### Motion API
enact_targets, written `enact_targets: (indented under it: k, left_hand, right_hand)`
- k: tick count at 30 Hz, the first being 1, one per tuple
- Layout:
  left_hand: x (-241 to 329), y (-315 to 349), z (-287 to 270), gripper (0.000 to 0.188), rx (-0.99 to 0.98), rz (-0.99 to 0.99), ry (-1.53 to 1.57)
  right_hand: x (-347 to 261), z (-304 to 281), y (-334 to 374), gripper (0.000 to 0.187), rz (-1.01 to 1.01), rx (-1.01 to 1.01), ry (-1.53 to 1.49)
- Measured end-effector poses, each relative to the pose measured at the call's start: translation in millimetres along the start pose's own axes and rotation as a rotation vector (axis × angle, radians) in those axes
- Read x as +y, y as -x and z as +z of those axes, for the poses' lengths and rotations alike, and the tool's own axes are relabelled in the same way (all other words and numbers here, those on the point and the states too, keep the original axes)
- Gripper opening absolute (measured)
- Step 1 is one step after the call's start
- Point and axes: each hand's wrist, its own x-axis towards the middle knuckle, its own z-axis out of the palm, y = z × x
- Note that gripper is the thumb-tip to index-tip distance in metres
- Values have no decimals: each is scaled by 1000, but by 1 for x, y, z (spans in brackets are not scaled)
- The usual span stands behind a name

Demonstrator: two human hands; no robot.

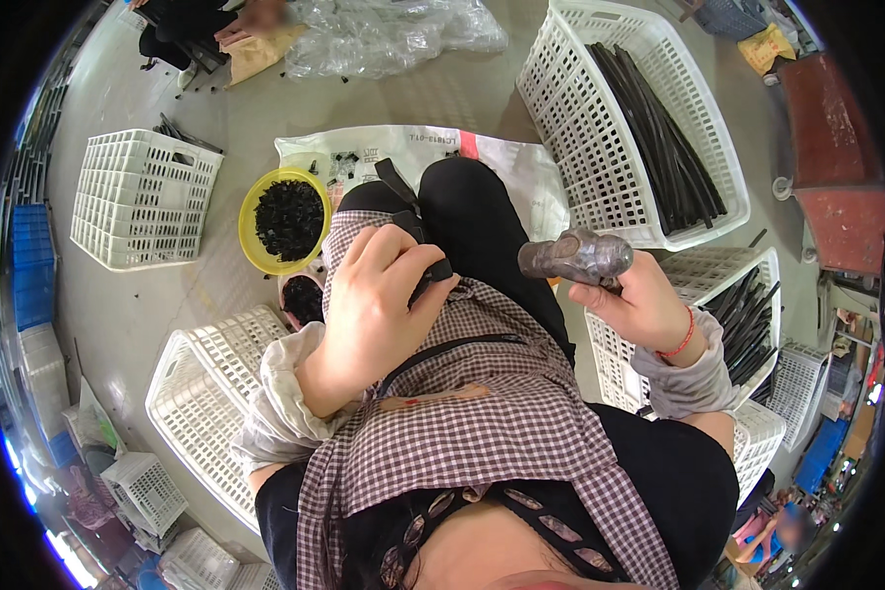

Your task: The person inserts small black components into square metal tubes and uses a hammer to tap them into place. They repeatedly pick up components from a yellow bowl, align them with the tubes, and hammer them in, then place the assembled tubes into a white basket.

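Note:
My left hand (379,285) is closed around a long black strip (395,181), held above my lap. The strip's far end sticks out past my knuckles, and its near end shows at my thumb and fingertips. My right hand (644,305) grips a hammer (575,258) with a worn, dull metal head. Its head hangs over my right thigh, apart from the strip, and the fist hides most of the handle. By my left knee sits a yellow bowl (249,228) full of small black pieces (287,218).
A white sack (531,182) lies on the floor before my knees. White crates (580,108) of long black strips (659,147) stand at right, with more crates (133,197) at left. A small container (302,298) of black pieces and clear plastic sheeting (393,39) are also there. Another person sits far left.

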Motion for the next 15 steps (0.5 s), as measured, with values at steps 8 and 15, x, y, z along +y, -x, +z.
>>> enact_targets:
  k: [8,15]
  left_hand:
    - [-1,8,1,36,54,-39,-4]
    - [-10,37,-18,39,205,-268,168]
  right_hand:
    - [-25,5,-13,39,-102,-42,34]
    - [-64,-7,-21,46,-123,-80,199]
